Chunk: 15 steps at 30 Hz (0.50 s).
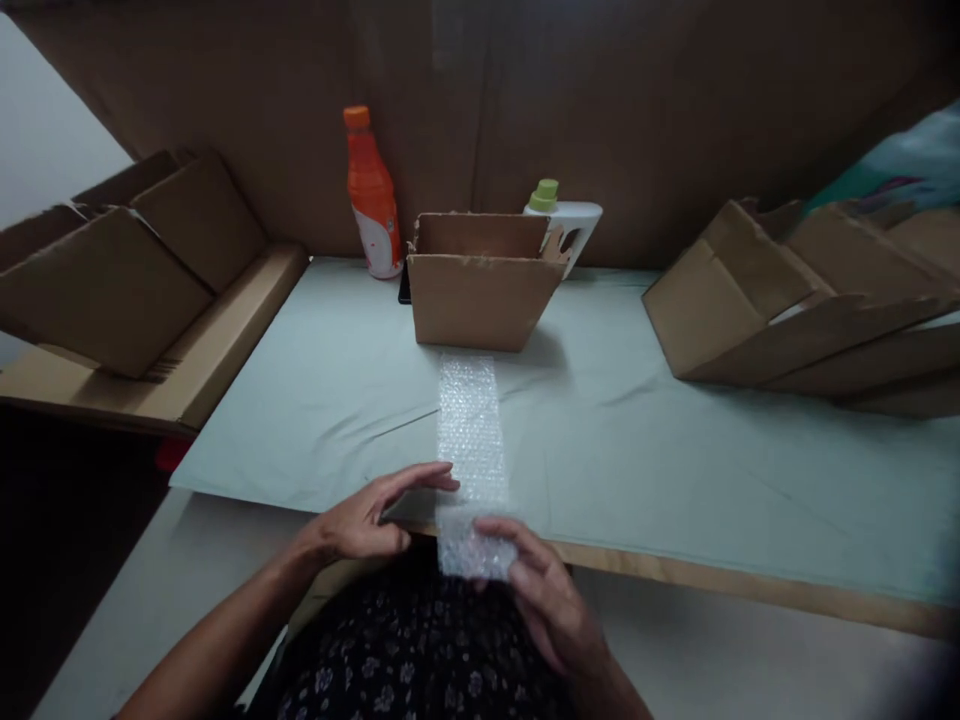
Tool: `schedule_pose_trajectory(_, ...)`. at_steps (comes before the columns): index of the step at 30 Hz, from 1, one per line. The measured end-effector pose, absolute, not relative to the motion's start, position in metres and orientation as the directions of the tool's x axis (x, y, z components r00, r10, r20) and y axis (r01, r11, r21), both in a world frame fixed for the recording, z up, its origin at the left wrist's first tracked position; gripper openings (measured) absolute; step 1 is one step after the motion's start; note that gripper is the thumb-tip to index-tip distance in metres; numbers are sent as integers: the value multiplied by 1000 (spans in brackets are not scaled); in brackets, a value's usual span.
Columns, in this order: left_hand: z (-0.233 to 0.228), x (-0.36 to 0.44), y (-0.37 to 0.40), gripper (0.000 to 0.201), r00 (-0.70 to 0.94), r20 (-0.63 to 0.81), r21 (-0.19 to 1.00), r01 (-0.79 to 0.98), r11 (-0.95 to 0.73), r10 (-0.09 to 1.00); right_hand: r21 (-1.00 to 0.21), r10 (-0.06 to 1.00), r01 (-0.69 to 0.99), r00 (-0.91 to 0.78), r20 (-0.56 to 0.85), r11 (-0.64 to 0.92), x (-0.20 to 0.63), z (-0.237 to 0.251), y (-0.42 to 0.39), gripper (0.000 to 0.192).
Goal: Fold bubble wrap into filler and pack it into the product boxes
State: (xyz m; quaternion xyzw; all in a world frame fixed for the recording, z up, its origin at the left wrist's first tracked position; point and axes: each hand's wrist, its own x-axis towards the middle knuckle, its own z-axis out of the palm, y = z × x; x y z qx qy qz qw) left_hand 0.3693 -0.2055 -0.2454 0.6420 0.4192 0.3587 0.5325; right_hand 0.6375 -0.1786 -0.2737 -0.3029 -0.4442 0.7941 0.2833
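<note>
A long strip of clear bubble wrap (pixel 471 430) runs from the small cardboard box toward me and hangs over the table's near edge. My right hand (pixel 547 595) grips its near end, fingers bent around the film. Something faintly pinkish shows through the film there, too blurred to name. My left hand (pixel 375 515) is open at the strip's left side. Its fingers stretch out, and the fingertips reach the edge of the wrap; whether they press on it I cannot tell.
The small open cardboard box (pixel 480 300) stands behind the strip. An orange bottle (pixel 369 195) and a white jug with a green cap (pixel 581 220) are behind it. Larger cardboard boxes flank the pale-covered table (pixel 720 480), one left (pixel 105 290), several right (pixel 720 310).
</note>
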Motion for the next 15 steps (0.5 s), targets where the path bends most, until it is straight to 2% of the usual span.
schedule_pose_trajectory(2, -251, 387, -213, 82, 272, -32, 982, 186, -20, 962, -831, 717, -242, -653, -243, -502, 626, -264, -162, 62)
schedule_pose_trajectory(4, -259, 408, -203, 66, 45, -82, 951, 302, 65, 996, -825, 726, -245, -637, -259, -509, 620, -257, -147, 73)
schedule_pose_trajectory(6, -269, 421, -185, 54, -158, -131, 884, 428, 188, 979, -876, 789, -219, -562, -248, -431, 621, -255, -138, 82)
schedule_pose_trajectory(8, -277, 426, -170, 58, -242, -164, 789, 550, 275, 956, -966, 883, -111, -441, -162, -233, 630, -260, -134, 74)
schedule_pose_trajectory(10, -281, 423, -161, 70, -234, -177, 705, 648, 289, 956, -994, 927, 93, -374, 21, 60, 639, -268, -132, 53)
schedule_pose_trajectory(12, -283, 418, -158, 76, -199, -185, 655, 705, 271, 962, -884, 874, 280, -424, 237, 375, 643, -276, -132, 34)
schedule_pose_trajectory(13, -282, 417, -157, 77, -182, -191, 638, 724, 262, 965, -791, 819, 342, -477, 319, 508, 642, -280, -132, 31)
schedule_pose_trajectory(15, -280, 416, -156, 77, -158, -201, 611, 752, 250, 967, -603, 705, 413, -589, 394, 683, 637, -286, -131, 36)
